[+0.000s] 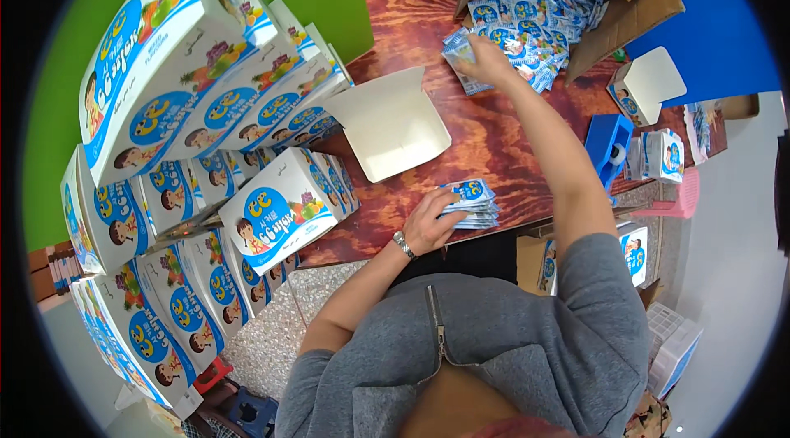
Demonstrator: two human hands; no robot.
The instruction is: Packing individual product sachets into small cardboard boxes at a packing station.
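1. While the left hand (429, 222), half closed, grips a stack of packets (477, 212) at the table's (518, 137) near edge, light pressure should keep its edges square.
2. With fingers curled on loose packets (457, 78), the right hand (485, 62) would best align them without creasing.
3. Those lie beside the carton (629, 24), well apart from the stack.
4. Beyond the left hand stands 1 open white box (395, 142).

Near box (284, 212): I am seeing yellow and white characters filling a blue oval, blue lettering running below.
Stacked boxes (169, 191): similar print is repeating.
Sachets (522, 34): I am finding their print too small.
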